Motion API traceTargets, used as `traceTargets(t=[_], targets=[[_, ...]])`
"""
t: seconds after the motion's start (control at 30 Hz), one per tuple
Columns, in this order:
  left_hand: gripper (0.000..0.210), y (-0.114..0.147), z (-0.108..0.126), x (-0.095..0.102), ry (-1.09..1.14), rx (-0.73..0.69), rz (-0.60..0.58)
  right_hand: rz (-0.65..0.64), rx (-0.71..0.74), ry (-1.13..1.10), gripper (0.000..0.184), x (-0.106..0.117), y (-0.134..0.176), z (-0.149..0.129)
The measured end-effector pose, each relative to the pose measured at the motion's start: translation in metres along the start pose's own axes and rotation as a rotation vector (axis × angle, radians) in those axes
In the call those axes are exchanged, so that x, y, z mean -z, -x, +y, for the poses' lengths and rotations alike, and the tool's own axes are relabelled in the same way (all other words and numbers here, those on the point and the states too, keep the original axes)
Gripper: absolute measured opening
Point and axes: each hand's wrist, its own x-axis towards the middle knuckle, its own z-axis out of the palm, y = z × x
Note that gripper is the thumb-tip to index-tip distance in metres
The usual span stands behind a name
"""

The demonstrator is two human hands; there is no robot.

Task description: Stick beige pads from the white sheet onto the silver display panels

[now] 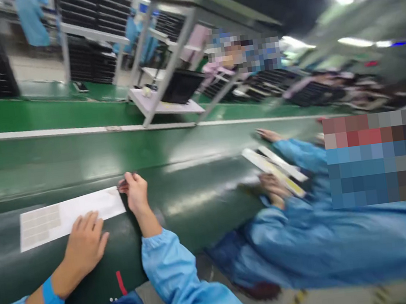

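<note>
A long white sheet lies slightly aslant on the dark green work surface, with rows of pale grey-beige rectangular labels at its left end. My left hand rests flat on the sheet's near edge, fingers stretched out. At the sheet's right end, my right hand is closed in a pinch. Something small and dark shows at its fingertips by the sheet's corner, too blurred to name. A blue band circles my left wrist.
A red strip lies near the front edge. To the right, a co-worker's hand is beside white and yellow strips; their other hand reaches forward. Beyond stand a metal-framed shelf and black tray stacks.
</note>
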Motion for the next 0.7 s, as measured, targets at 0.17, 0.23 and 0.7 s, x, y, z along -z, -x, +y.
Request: traceTargets(t=[0.17, 0.23, 0.7], targets=[[0.039, -0.012, -0.013, -0.004, -0.075, -0.092, 0.073, -0.032, 0.033, -0.041, 0.045, -0.003, -0.015, -0.002], [0.039, -0.013, -0.013, -0.002, -0.090, -0.102, 0.070, -0.045, 0.037, -0.053, 0.042, -0.003, -0.015, -0.002], [0.042, -0.015, -0.014, 0.001, -0.128, -0.118, 0.079, -0.068, 0.032, -0.101, 0.035, -0.004, -0.017, -0.002]])
